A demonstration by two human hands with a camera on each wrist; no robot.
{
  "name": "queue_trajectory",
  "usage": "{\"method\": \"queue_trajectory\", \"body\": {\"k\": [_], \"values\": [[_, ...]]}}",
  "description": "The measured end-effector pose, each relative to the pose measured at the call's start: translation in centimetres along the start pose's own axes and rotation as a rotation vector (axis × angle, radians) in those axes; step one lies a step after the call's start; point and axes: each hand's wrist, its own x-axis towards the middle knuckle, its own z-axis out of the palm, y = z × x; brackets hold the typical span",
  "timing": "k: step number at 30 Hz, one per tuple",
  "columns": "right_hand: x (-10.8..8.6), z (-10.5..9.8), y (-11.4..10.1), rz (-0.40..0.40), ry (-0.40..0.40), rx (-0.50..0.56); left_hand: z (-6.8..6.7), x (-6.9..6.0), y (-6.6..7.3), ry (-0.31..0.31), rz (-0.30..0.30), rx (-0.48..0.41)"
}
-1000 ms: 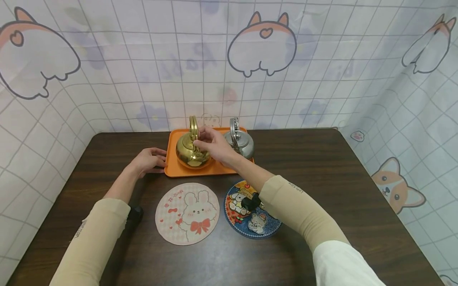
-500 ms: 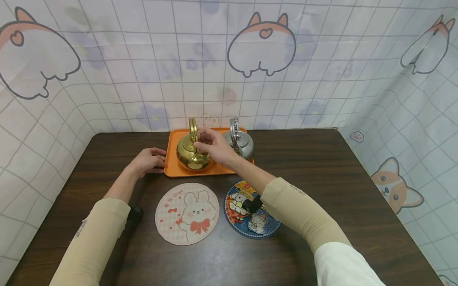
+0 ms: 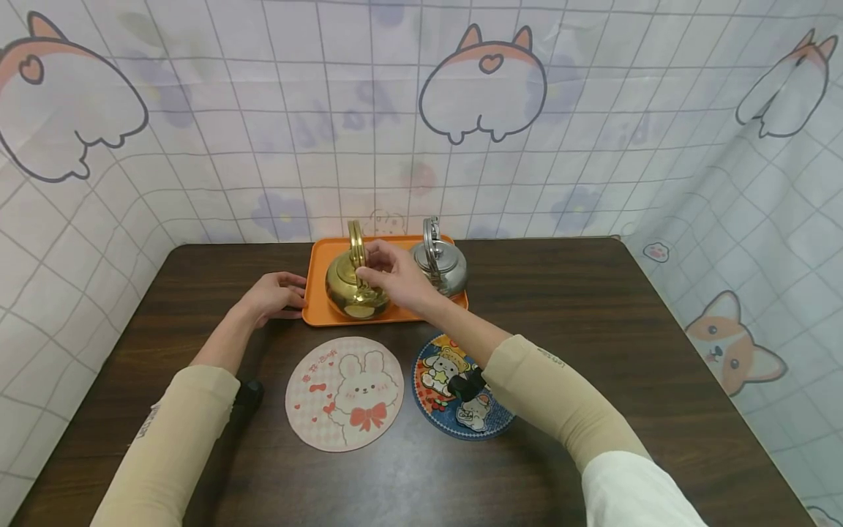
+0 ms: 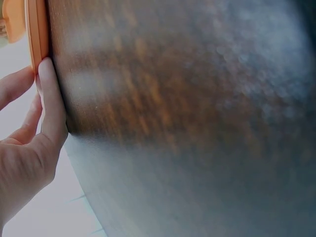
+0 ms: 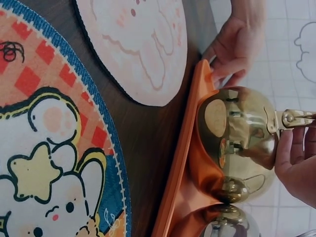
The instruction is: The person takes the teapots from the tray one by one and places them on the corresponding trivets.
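A gold kettle stands upright toward the front of an orange tray, at its left half. My right hand pinches the raised handle with thumb and fingers; in the right wrist view the hand meets the handle above the gold kettle. Just right of it, a silver kettle is partly behind that hand. At the tray's left side, my left hand rests its extended fingertips on the rim; the left wrist view shows fingers against the orange rim.
A round pink rabbit mat lies in front of the tray on the dark wooden table. To its right is a round blue cartoon mat, partly covered by my right forearm. A patterned curtain hangs behind the table.
The gold kettle has shifted slightly toward the tray's front edge, with my right hand moving along on its handle. The left hand, tray and silver kettle have kept their places.
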Motion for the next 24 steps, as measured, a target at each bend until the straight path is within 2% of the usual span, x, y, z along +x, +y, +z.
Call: {"method": "queue_trajectory", "body": {"k": [12, 24], "values": [[0.3, 0.1, -0.5, -0.023, 0.02, -0.02, -0.6, 0.6, 0.3, -0.012, -0.009, -0.005], [-0.6, 0.5, -1.0, -0.07, 0.013, -0.051, -0.8, 0.9, 0.0, -0.007, -0.006, -0.001]]}}
